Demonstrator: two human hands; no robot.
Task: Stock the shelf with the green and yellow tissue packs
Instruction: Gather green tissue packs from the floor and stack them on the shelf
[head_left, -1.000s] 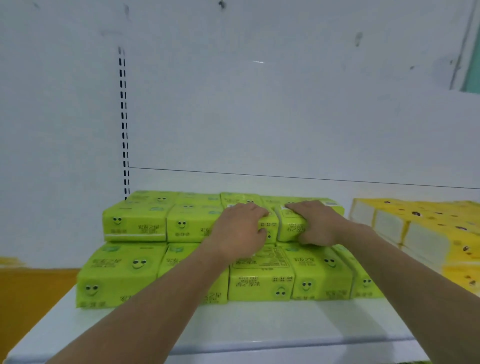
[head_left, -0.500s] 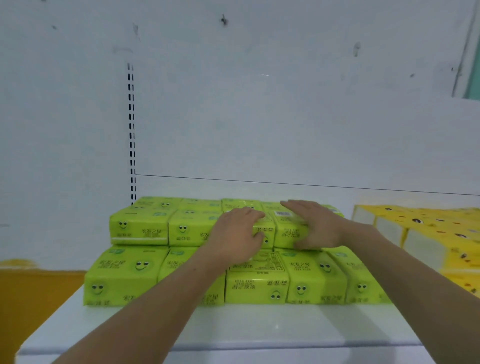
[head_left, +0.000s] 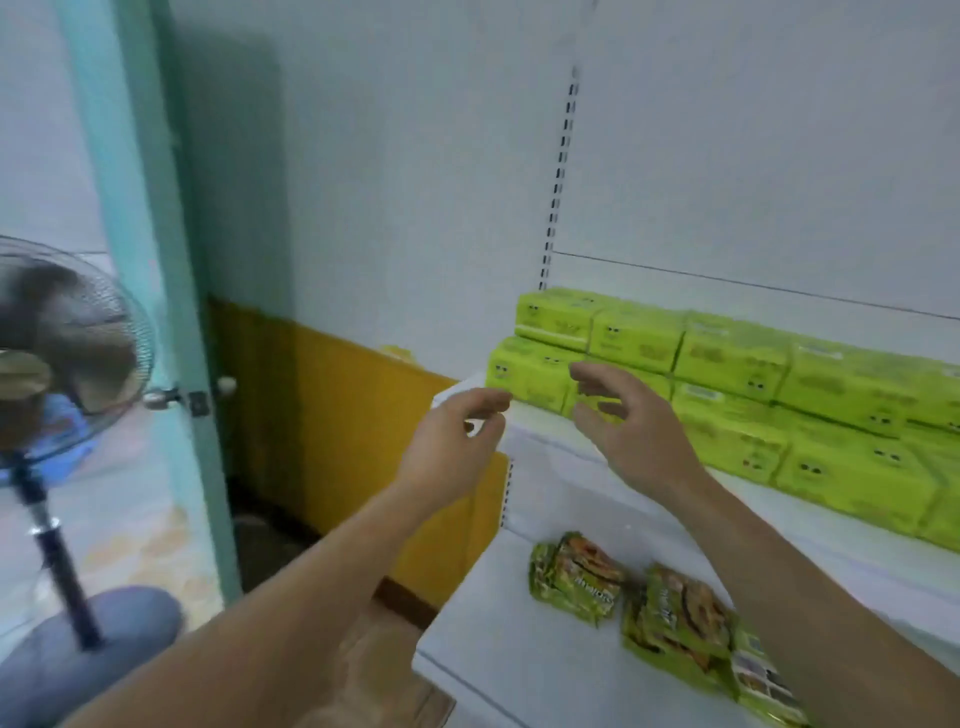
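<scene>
Since the green tissue packs (head_left: 727, 395) stand in two tiers along the shelf (head_left: 540, 441), the upper row set back on the lower and both running off to the right, you look to be between loads: this batch is placed and neither hand carries anything. No yellow packs show in this view, so I judge that the yellow part of the job, or at least a fresh supply, lies out of frame. Your next move calls for turning to wherever the stock is kept and taking up more packs; nothing here shows where that is.

Your right hand (head_left: 634, 431) hangs just in front of the left end of the lower tier, its fingers (head_left: 592, 371) spread and loosely curled, holding nothing. Whether the tips touch the end pack I cannot tell. Your left hand (head_left: 447, 452) sits further left, beside the shelf's corner and apart from the packs, its fingers (head_left: 488, 402) loosely bent and empty.

Below, on the lower shelf (head_left: 483, 649), lie some noodle packets (head_left: 576, 577). A standing fan (head_left: 67, 353) is off to the left.
</scene>
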